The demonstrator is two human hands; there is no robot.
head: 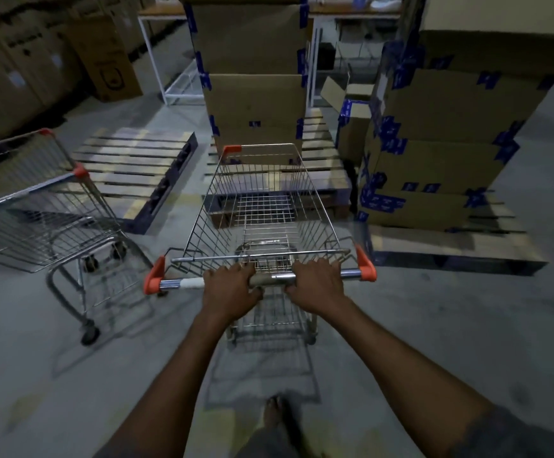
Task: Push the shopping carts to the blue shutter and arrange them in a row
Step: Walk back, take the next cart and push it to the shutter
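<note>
Head view: both hands, left hand [231, 287] and right hand [315, 281], grip wire cart's [262, 200] (chrome) tubular handle [274, 278].

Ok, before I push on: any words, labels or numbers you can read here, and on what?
No text is readable.
Blue tape strips on the stacked brown cardboard boxes: white print, too blurred.
Small blue label on the tall middle cardboard box: too small.
Dark printed logo on the leaning brown carton: blurred.
No marking seen on the silver wire shopping cart gripped by the left hand and right hand.
</note>
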